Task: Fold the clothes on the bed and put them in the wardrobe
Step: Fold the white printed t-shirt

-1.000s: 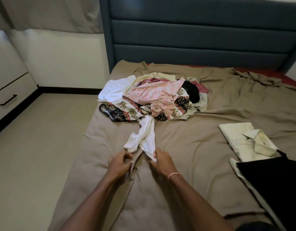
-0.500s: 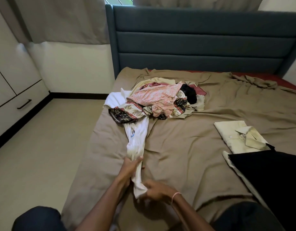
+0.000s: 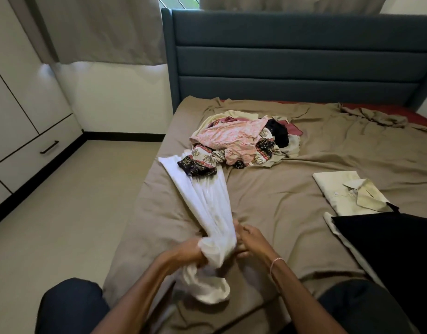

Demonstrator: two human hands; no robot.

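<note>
Pulled closer since the earlier frame, the long white cotton garment [image 3: 207,206] is bunched in the left hand [image 3: 186,253], which clutches it. The right hand [image 3: 252,239] pinches the cloth alongside, probably to free it for folding. Its far end lies under the heap of unfolded patterned clothes [image 3: 239,143]. Right of that heap and nearer the person, a folded black garment [image 3: 388,249] and a folded pale-yellow collared shirt [image 3: 347,191] wait, seemingly finished.

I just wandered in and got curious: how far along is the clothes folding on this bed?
Early on. Done: a folded pale yellow shirt lies at the right of the bed, a black garment flat beside it. In hand: the left hand and right hand grip a white garment whose far end lies under the pile. Left: that mixed pile is unfolded, and the wardrobe is shut.
</note>
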